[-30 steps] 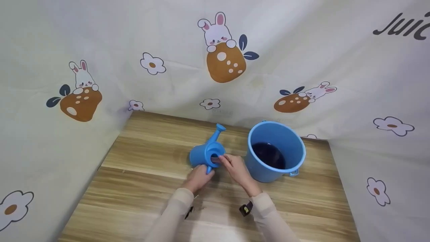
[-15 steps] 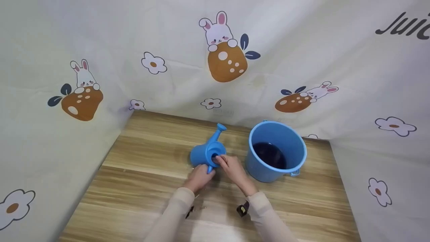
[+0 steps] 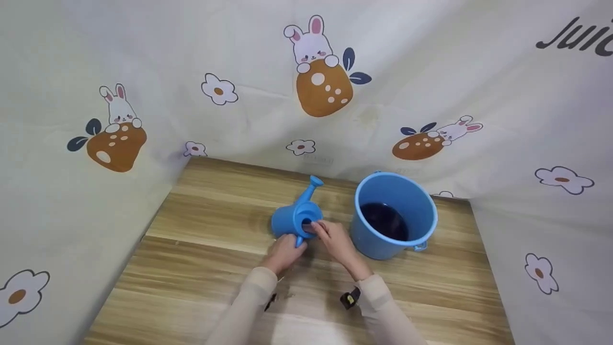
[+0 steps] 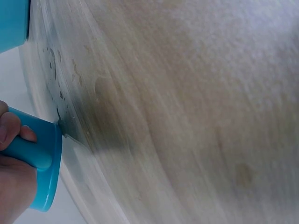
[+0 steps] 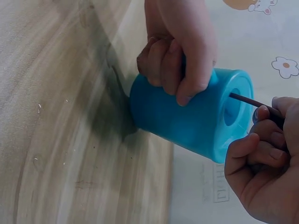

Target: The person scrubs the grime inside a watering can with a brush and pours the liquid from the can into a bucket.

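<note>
the blue watering can (image 3: 284, 221) seems tilted on the worktop (image 3: 215, 211), left of the bucket (image 3: 373, 244); probably light, stiff plastic, it suits a hold at the near handle (image 4: 29, 153), where the left hand (image 3: 282, 254) curls its fingers. the right hand (image 3: 338, 243) pinches a thin stick (image 5: 246, 100) entering its top.

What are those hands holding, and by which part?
The left hand grips the watering can by its handle; the right hand pinches a thin strip by its outer end.
</note>
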Motion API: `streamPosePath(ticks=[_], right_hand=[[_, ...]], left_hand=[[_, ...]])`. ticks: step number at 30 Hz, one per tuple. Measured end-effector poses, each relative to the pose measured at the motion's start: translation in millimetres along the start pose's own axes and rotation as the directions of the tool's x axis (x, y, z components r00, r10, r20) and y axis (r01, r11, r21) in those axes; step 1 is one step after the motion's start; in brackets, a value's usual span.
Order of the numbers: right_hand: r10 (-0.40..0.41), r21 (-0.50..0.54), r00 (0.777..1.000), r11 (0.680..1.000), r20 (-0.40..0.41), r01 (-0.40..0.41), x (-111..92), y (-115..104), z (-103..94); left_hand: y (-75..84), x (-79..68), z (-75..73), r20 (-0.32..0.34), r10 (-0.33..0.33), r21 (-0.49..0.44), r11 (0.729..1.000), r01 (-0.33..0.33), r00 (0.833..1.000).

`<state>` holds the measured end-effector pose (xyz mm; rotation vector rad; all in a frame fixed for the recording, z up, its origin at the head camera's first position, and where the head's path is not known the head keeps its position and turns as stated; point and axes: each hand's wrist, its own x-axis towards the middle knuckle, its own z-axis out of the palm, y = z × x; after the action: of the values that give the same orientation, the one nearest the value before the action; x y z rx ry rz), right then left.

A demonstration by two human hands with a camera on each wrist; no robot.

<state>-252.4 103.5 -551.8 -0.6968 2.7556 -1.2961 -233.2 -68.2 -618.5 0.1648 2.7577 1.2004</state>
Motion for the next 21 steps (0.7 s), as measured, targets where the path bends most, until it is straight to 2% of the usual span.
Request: streamPosePath(ticks=[9, 16, 21], right_hand=[[0.066, 0.047, 0.998, 0.997, 0.019, -0.067, -5, -3, -9.3], [0.081, 0.058, 0.997, 0.995, -0.013, -0.081, -8, -1, -14.3], [0.160, 0.139, 0.987, 0.978, -0.035, -0.153, -11, -3, -16.8]], left_hand=[[0.9, 0.0, -1.1, 0.011, -0.044, 0.007, 0.999, 0.044, 0.999], [-0.1, -0.1, -0.6, 0.009, -0.048, 0.023, 0.999, 0.048, 0.999], [1.0, -0.2, -0.5, 0.002, -0.035, 0.024, 0.999, 0.035, 0.999]])
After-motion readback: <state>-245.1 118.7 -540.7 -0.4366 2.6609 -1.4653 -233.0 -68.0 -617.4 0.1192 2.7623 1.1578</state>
